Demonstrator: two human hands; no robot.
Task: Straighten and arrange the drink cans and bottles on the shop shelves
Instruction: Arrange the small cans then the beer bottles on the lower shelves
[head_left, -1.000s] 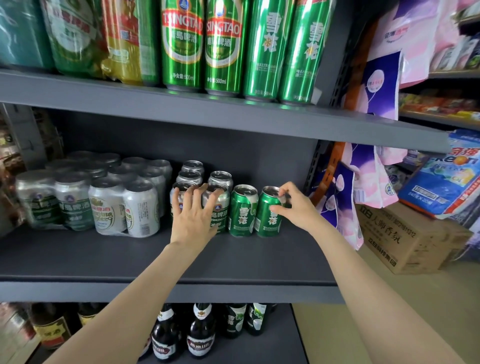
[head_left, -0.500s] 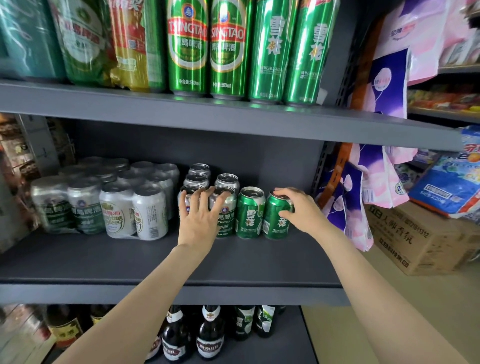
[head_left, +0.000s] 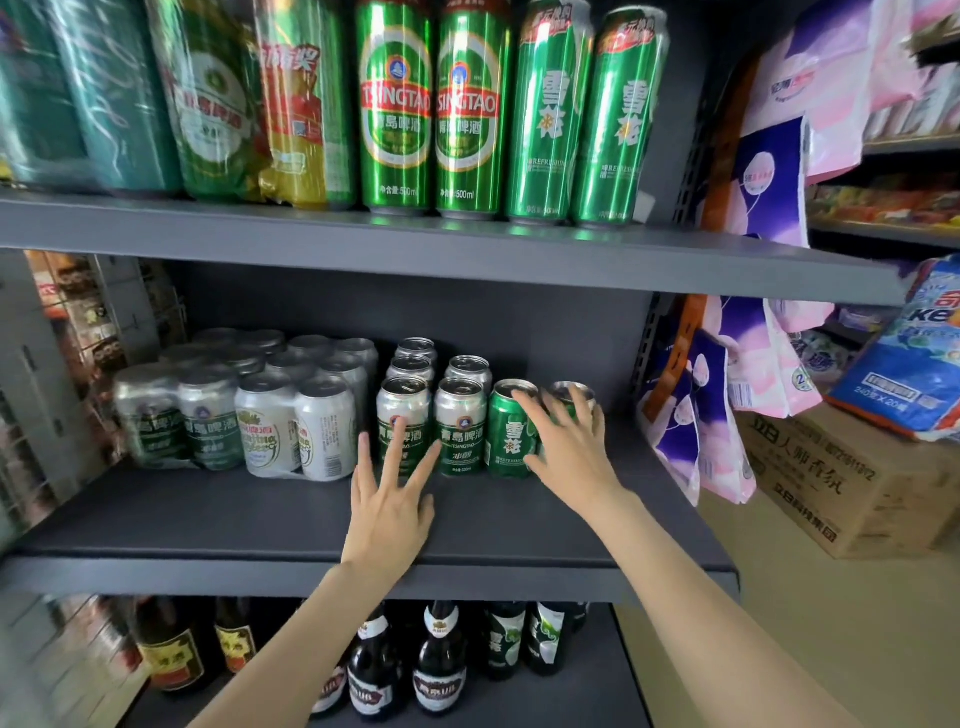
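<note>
On the grey middle shelf (head_left: 249, 525) stand short silver Tsingtao cans (head_left: 460, 415) in rows, with two short green cans to their right. My left hand (head_left: 389, 504) hovers just in front of the silver cans, fingers spread and holding nothing, its fingertips overlapping the front left silver can (head_left: 402, 405). The rightmost green can (head_left: 574, 391) is mostly hidden under my right hand (head_left: 569, 447), whose fingers wrap over its top and left side. The other green can (head_left: 506, 434) stands upright, touching that hand's fingers.
A shrink-wrapped pack of silver cans (head_left: 260, 415) fills the shelf's left. Tall green cans (head_left: 397, 104) line the upper shelf, dark bottles (head_left: 439, 665) the lower one. Hanging purple packs (head_left: 722, 415) and a cardboard box (head_left: 841, 483) are at the right.
My left hand has come off the silver cans and drawn back toward the shelf front with fingers spread. My right hand has stayed on the rightmost green can and closed further over it.
</note>
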